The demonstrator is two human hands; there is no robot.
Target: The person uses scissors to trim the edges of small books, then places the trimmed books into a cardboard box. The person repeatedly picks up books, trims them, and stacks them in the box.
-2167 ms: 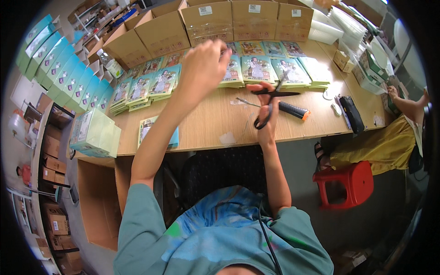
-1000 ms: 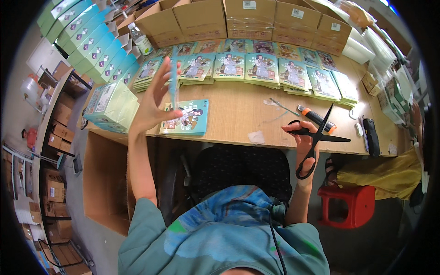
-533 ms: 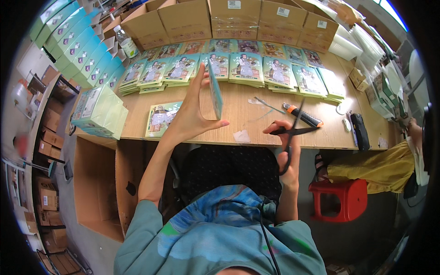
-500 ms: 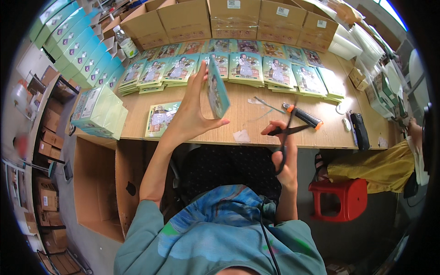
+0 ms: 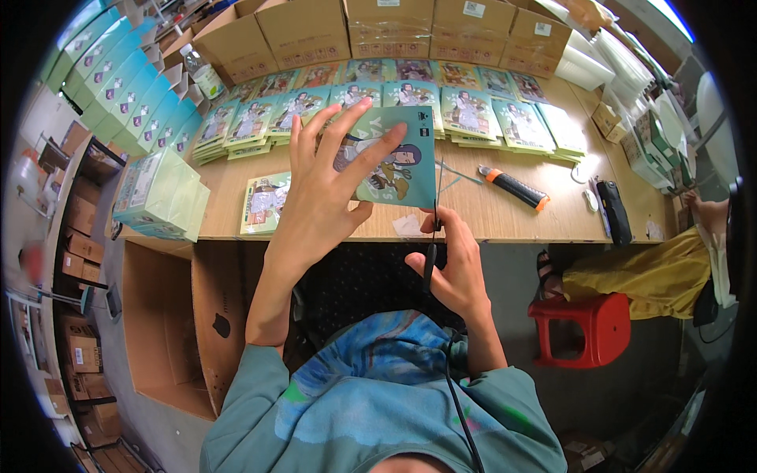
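Note:
My left hand [image 5: 319, 189] holds up a flat teal packet [image 5: 394, 162] with a cartoon figure printed on it, fingers spread over its face. My right hand [image 5: 449, 264] grips black-handled scissors [image 5: 432, 236], whose blades point up along the packet's right edge. Both hands hover above the near edge of the wooden table [image 5: 505, 217]. Rows of similar teal packets [image 5: 371, 102] lie across the far half of the table, and one single packet [image 5: 264, 203] lies flat near the front edge.
An orange-and-black utility knife [image 5: 512, 187] and a black device [image 5: 613, 213] lie to the right. Cardboard boxes [image 5: 378, 27] line the back. Teal cartons [image 5: 126, 98] stand at left, an open box [image 5: 169, 315] beneath. A red stool [image 5: 603, 327] and a seated person [image 5: 654, 268] are at right.
My left hand picked a packet off the table and turned it face-on toward me. My right hand brought the scissors in from the right to the packet's right edge.

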